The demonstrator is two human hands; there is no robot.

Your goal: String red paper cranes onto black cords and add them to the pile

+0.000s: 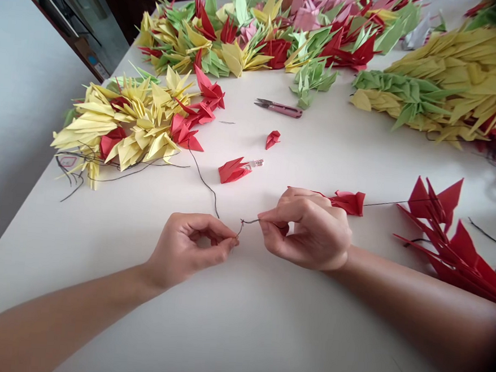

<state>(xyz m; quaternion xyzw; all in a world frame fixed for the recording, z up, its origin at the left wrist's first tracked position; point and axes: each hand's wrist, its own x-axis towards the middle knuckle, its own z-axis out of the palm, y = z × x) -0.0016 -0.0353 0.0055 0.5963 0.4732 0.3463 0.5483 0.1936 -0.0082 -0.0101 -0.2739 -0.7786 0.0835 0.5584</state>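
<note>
the thread (252,221) is what is being worked: we find a short dark length of it spanning the gap between the left hand (195,242) and the right hand (308,230), over the near part of the table (238,332). midway it has a kink or crossing that may be a loose knot; it is too small for us to be sure. the left hand has thumb and forefinger pinched together on the thread, its other fingers loosely curled. the right hand pinches it likewise, its remaining fingers folded in.

we judge the step in hand to be tying or joining thread. the next move calls for a steady pinch on both sides and a gentle, even pull, so that the crossing draws tight without slipping.

just beyond the right hand, partly hidden by it, we see a red fold (348,203), with a line (382,203) running on to the red cranes (472,258); whether it is the same thread, we cannot tell. a strand (215,201) trails from the left pile (150,122) toward the left hand. farther out lie a red piece (233,171), a red bud (272,139) and, beyond them, the snips (279,107), which we think would suit trimming ends. a mixed heap (240,49) lines the back.
</note>
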